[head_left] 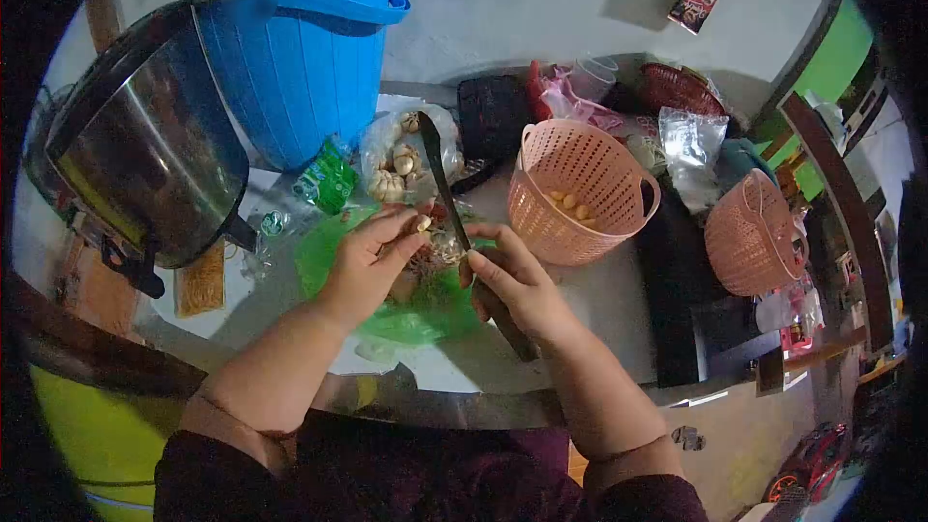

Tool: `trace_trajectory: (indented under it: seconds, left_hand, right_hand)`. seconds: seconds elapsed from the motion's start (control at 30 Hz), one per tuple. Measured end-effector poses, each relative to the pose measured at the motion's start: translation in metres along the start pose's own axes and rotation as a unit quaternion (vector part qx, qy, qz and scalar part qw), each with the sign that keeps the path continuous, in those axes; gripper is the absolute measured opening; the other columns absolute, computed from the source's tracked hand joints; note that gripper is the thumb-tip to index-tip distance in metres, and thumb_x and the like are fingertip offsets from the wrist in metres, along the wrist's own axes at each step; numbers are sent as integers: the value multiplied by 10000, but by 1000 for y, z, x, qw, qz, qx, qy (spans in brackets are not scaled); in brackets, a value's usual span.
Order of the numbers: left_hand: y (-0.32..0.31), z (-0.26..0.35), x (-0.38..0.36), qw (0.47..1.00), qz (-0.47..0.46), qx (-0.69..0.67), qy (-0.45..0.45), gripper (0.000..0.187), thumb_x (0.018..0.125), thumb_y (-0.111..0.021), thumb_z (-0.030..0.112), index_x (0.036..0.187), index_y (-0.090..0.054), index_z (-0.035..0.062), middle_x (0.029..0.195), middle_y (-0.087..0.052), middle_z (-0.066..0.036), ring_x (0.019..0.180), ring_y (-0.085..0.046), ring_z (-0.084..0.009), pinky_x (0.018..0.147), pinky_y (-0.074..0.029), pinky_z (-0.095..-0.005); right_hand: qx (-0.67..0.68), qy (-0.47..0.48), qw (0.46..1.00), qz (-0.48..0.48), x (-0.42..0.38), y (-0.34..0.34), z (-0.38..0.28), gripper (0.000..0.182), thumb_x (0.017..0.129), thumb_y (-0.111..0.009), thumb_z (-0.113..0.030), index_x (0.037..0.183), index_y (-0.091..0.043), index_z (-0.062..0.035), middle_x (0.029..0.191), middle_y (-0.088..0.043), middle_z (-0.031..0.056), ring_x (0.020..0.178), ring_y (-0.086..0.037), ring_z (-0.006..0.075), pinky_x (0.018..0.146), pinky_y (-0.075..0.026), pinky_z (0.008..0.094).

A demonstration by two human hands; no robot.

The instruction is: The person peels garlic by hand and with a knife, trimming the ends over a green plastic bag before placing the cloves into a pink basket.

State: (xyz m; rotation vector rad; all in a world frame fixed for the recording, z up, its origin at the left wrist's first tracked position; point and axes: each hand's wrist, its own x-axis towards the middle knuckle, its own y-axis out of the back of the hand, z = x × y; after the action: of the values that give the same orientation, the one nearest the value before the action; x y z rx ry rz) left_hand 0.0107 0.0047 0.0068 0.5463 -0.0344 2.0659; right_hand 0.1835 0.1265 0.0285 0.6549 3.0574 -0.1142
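Note:
Between the fingertips of my left hand [375, 246] is a small garlic clove [423, 223]. My right hand [512, 280] grips a long dark knife [442, 174], its blade pointing up and away from me and its handle end showing below the fingers. Beneath both hands a green plastic bag [416, 314] lies spread out, with peelings and reddish skins on it. Beyond my left hand, a clear bag holds several whole garlic bulbs [391, 184]. To the right of the knife stands a pink basket [551, 222] with several peeled cloves [572, 206] at its bottom.
A tall blue bucket [290, 77] and a large metal pot [155, 135] stand at the left. A green packet [331, 176] lies by the bucket. At the right are a second pink basket [749, 242] and a clear plastic bag [692, 145]. A dark red basket [677, 87] sits at the back.

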Motion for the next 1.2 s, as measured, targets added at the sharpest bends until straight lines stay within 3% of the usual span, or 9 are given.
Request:
trace_trajectory:
  seconds: [0.13,0.3,0.33,0.4,0.47,0.53,0.67,0.83,1.2]
  left_hand:
    - [0,-4,0,998,-16,-51,15,324,917,-573,13,1240,-585,-8,1263,-595,-97,1163,-531,-157,1016,-383,-300]
    - [-1,-6,-1,1000,-1,12,-21,329,881,-590,-25,1209,-598,-10,1197,-623,-94,1057,-567,-154,932,-439,-292]
    - [0,-6,-1,999,-1,27,-24,357,873,-582,-42,1227,-594,1,1206,-624,-94,1055,-568,-156,934,-439,-296]
    - [1,-11,-1,998,-8,22,-51,432,836,-560,-85,1252,-589,30,1170,-635,-90,1039,-574,-166,922,-446,-300]
    - [1,-12,-2,998,-11,8,-57,498,801,-542,-116,1267,-587,52,1146,-642,-92,1027,-581,-179,912,-452,-303]
    - [-1,-11,-5,999,-12,-15,-43,549,768,-526,-136,1274,-588,67,1134,-644,-99,1017,-589,-195,903,-457,-306]
    - [5,-4,-6,998,-34,48,-37,528,771,-541,-128,1259,-597,65,1137,-648,-116,1020,-596,-212,893,-458,-311]
    - [2,-9,-3,993,-14,61,-97,487,779,-555,-114,1232,-611,53,1125,-650,-118,1019,-605,-231,870,-469,-325]
    - [4,1,-5,988,-17,112,-106,333,820,-595,-36,1145,-645,15,1126,-667,-143,1044,-629,-285,907,-465,-363]
  right_hand:
    - [2,41,999,-17,-1,-2,-1,381,1004,-471,-180,1354,-385,-56,898,-551,52,629,-519,88,545,-420,211]
    - [-44,64,996,-33,-5,-4,0,529,979,-529,-164,1464,-324,-118,953,-528,29,666,-469,47,565,-410,205]
    - [-81,17,995,-48,-8,-1,-8,556,970,-541,-158,1476,-314,-110,1116,-575,82,830,-567,100,710,-473,243]
    - [-148,90,984,-46,-7,-4,-7,549,960,-551,-147,1462,-337,-90,1261,-546,114,1032,-563,156,860,-452,287]
    - [-192,132,971,-48,-6,-5,-6,548,958,-554,-141,1462,-344,-91,1273,-539,101,1026,-532,150,856,-433,286]
    - [-214,142,965,-53,-6,-6,-6,553,965,-548,-139,1474,-334,-114,1152,-554,46,812,-476,83,700,-417,239]
    - [-258,237,936,-41,1,-1,6,543,964,-548,-127,1470,-352,-120,1025,-553,25,710,-455,62,643,-411,226]
    - [-231,143,961,-55,-7,-4,-11,526,936,-570,-130,1418,-387,-23,1408,-470,167,1286,-471,276,1054,-351,370]
    - [-268,169,946,-61,-6,-2,-12,522,940,-549,-163,1427,-384,-69,1397,-480,165,1260,-489,309,1039,-371,378]
